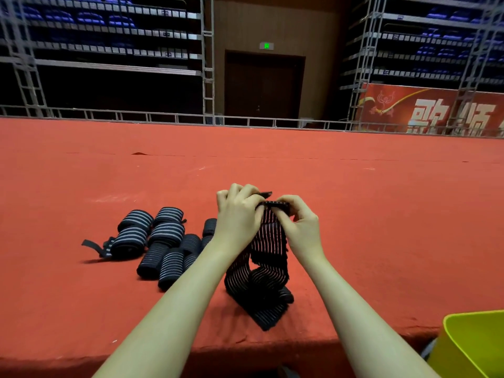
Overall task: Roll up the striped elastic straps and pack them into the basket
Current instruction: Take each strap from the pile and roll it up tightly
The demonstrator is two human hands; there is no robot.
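A black elastic strap with pale stripes hangs unrolled from both my hands and folds in loose waves onto the red surface near the front edge. My left hand and my right hand pinch its top end together, held above the surface. To the left lies a pile of several rolled striped straps; one roll at the far left has a loose tail. A yellow-green basket shows at the bottom right corner, below the edge of the surface; its inside is not visible.
The red carpeted platform stretches far ahead to a metal rail. Beyond it stand scaffold-framed seating tiers, a dark double door and a red banner at the right. The platform's front edge runs just below the hanging strap.
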